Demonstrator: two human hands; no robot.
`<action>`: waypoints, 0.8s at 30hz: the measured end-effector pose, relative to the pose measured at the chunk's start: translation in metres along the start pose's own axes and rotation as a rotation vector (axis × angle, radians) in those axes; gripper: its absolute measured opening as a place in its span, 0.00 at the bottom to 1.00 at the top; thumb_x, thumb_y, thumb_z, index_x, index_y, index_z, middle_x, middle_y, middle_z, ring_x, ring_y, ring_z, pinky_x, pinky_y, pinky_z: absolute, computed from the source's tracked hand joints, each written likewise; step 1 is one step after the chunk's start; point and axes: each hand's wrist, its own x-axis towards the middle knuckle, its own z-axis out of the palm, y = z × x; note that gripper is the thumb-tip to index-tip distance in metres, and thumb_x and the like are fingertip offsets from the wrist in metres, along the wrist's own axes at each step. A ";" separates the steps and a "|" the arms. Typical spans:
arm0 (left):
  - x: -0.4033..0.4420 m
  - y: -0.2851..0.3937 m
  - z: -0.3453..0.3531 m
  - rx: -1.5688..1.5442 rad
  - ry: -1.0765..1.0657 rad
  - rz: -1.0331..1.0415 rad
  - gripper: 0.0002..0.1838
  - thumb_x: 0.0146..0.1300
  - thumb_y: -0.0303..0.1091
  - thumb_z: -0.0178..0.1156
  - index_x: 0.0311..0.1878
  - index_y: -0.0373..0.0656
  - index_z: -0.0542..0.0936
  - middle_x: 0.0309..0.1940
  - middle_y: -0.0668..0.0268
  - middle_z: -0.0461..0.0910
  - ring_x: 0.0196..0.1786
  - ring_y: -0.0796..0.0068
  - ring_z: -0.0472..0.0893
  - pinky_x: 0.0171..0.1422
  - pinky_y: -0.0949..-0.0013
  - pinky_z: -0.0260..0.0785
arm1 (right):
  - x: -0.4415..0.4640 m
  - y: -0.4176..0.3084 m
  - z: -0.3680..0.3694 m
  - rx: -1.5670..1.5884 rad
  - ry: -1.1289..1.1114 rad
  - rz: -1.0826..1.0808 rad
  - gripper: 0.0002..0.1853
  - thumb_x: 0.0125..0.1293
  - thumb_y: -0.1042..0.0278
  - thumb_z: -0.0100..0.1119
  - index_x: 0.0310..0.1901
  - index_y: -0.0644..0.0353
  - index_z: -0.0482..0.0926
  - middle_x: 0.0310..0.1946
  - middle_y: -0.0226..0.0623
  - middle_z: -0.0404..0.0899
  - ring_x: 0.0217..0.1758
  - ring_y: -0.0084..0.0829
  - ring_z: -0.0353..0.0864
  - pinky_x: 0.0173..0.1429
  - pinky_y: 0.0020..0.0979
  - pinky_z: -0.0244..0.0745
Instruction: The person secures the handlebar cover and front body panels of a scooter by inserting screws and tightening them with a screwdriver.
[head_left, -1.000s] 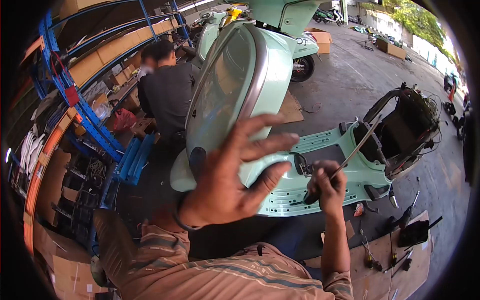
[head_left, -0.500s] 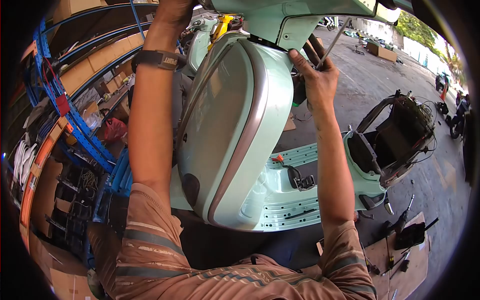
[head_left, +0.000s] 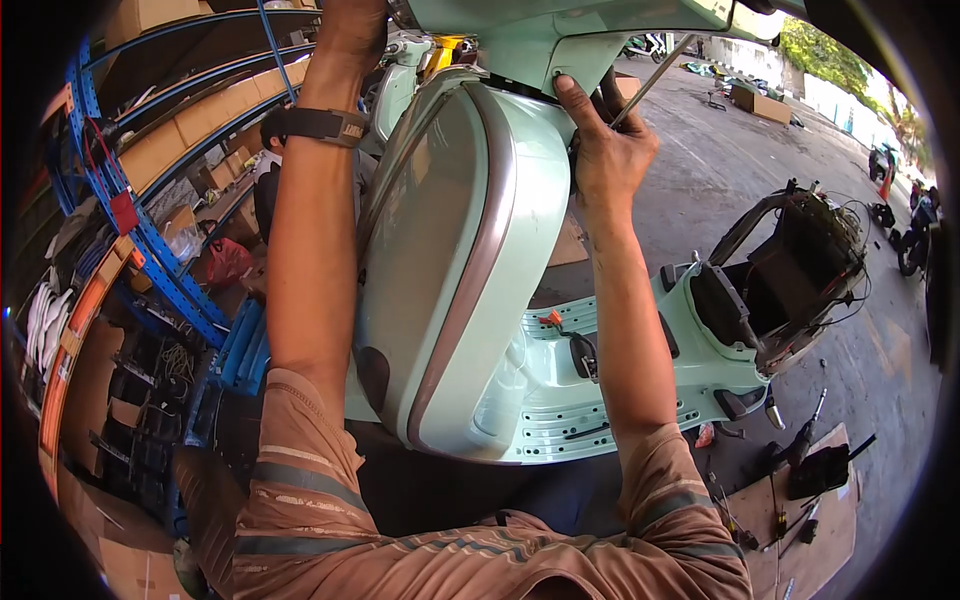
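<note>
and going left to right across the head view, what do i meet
Stacked white curved pieces, red plastic bag, left hand, curved brown trim strip, right hand holding a thin metal rod, black open frame with loose wires, orange traffic cone

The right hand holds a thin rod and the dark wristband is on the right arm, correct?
No: the dark wristband is on the left arm, as the head view shows. The right hand does hold a thin rod.
</note>
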 end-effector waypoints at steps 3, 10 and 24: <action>0.005 0.002 -0.003 0.082 -0.043 0.032 0.44 0.56 0.47 0.75 0.70 0.50 0.58 0.52 0.60 0.79 0.60 0.66 0.76 0.59 0.64 0.74 | -0.001 -0.003 0.000 -0.056 -0.016 -0.021 0.26 0.56 0.65 0.78 0.54 0.68 0.83 0.42 0.35 0.86 0.40 0.20 0.79 0.47 0.21 0.71; 0.032 0.054 -0.019 0.814 -0.294 0.093 0.46 0.51 0.64 0.73 0.63 0.42 0.67 0.55 0.57 0.75 0.60 0.62 0.75 0.65 0.57 0.67 | -0.003 -0.014 0.003 -0.137 0.035 0.028 0.25 0.55 0.59 0.79 0.47 0.71 0.85 0.37 0.33 0.87 0.39 0.20 0.79 0.50 0.22 0.72; 0.059 0.034 0.037 0.440 -0.631 0.249 0.24 0.72 0.38 0.53 0.71 0.50 0.72 0.69 0.63 0.72 0.69 0.67 0.71 0.78 0.64 0.56 | 0.017 -0.038 0.000 -0.173 0.061 0.053 0.33 0.53 0.40 0.76 0.47 0.67 0.85 0.31 0.35 0.86 0.34 0.28 0.80 0.47 0.31 0.75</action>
